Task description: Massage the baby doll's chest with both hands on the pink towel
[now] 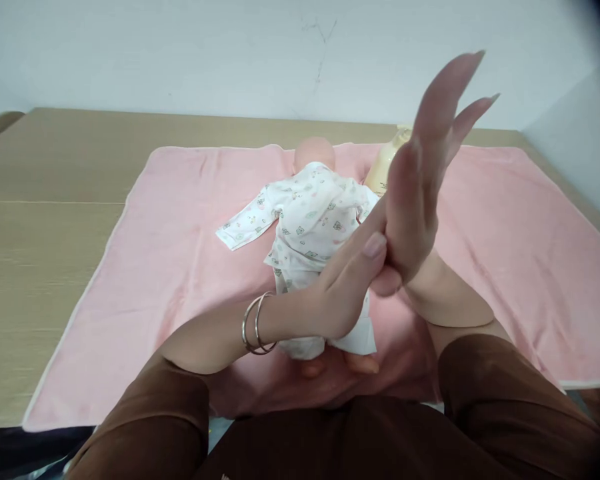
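In front of me my right hand [420, 180] is raised, its fingers stretched up and to the right. Against its palm side lies my left hand [347, 287], thumb extended and the other fingers partly hidden behind the right hand. The two hands touch, and no object shows between them. Two thin silver bangles [258, 325] circle my left wrist. Below and behind the hands lies a baby doll [313, 223] in a white printed top and trousers, its bald head away from me and its feet towards me. My forearms and hands hide part of its right side and legs.
Under the doll a pink blanket [195, 220] with a pale edge covers much of the wooden table [45, 253]. A pale yellow pump bottle [383, 167] is by the doll's head, partly behind my right hand. A white wall [205, 60] stands behind the table.
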{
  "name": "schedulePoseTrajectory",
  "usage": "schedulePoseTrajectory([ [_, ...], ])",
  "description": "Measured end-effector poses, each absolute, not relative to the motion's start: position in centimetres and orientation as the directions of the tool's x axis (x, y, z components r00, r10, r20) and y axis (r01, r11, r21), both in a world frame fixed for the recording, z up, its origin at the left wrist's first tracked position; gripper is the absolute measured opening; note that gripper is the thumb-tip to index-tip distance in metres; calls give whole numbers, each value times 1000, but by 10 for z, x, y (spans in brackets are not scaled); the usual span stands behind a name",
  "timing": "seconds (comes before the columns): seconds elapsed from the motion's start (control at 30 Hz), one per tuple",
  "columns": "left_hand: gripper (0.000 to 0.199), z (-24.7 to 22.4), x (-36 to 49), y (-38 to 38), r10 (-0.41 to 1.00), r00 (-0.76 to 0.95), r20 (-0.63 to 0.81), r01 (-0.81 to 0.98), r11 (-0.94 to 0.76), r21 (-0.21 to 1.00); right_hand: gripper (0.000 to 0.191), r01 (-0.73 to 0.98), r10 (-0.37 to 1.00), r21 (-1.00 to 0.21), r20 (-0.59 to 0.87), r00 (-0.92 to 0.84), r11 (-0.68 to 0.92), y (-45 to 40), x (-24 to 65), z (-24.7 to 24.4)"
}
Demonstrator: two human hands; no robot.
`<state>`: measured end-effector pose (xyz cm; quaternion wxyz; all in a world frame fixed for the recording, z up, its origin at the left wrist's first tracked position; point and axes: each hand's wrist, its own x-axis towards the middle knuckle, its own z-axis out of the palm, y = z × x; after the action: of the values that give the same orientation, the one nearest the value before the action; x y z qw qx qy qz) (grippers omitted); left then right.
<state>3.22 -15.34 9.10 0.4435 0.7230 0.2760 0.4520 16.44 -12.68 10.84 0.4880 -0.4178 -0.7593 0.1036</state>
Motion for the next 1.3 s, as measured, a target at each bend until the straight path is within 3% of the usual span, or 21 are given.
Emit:
schedulePoseTrajectory([
  [0.07, 47, 95, 36, -139, 784, 428, 449, -50, -475, 878, 72, 628, 506, -279, 835, -215, 727, -110, 171, 106],
  [0.1, 42, 93, 37, -126, 819, 347, 457, -52, -470, 881, 65, 663, 472, -220, 852, -227, 716, -100, 173, 103],
  [0.2, 37, 67, 35, -70, 916, 16, 401, 91, -401, 912, 65, 693, 703, -386, 667, -246, 609, -70, 168, 80],
  [0.27, 36, 38, 28, -32, 904, -69, 423, 244, -396, 885, 64, 685, 795, -456, 518, -314, 568, -53, 160, 56],
  [0.33, 35, 9, 21, -4, 869, -88, 486, 359, -428, 830, 62, 672, 829, -493, 408, -382, 552, -41, 152, 35],
  [0.47, 38, -22, 14, 13, 861, -82, 502, 398, -433, 809, 61, 672, 820, -471, 363, -443, 572, -23, 150, 17],
  [0.63, 37, -26, 17, 5, 860, -64, 506, 427, -435, 793, 61, 805, 909, -424, 239, -342, 415, -4, 167, 22],
  [0.77, 33, -27, 15, 4, 858, -77, 508, 414, -436, 799, 67, 870, 922, -359, 313, -229, 338, -24, 155, 13],
  [0.87, 33, -28, 13, 4, 869, -87, 487, 388, -421, 820, 61, 828, 865, -304, 345, -366, 471, -34, 146, 9],
  [0.97, 37, -29, 13, 5, 876, -66, 478, 385, -419, 822, 58, 782, 846, -332, 289, -447, 527, -18, 156, 13],
  [1.07, 41, -31, 13, 6, 871, -19, 490, 404, -442, 801, 55, 823, 911, -415, 305, -277, 388, -2, 169, 17],
  [1.17, 42, -32, 13, 4, 859, -21, 512, 415, -458, 786, 60, 887, 936, -388, 332, -120, 252, -11, 165, 14],
  [1.3, 61, -32, 12, -1, 834, -57, 548, 378, -490, 785, 60, 854, 872, -267, 343, -348, 446, -38, 147, 11],
])
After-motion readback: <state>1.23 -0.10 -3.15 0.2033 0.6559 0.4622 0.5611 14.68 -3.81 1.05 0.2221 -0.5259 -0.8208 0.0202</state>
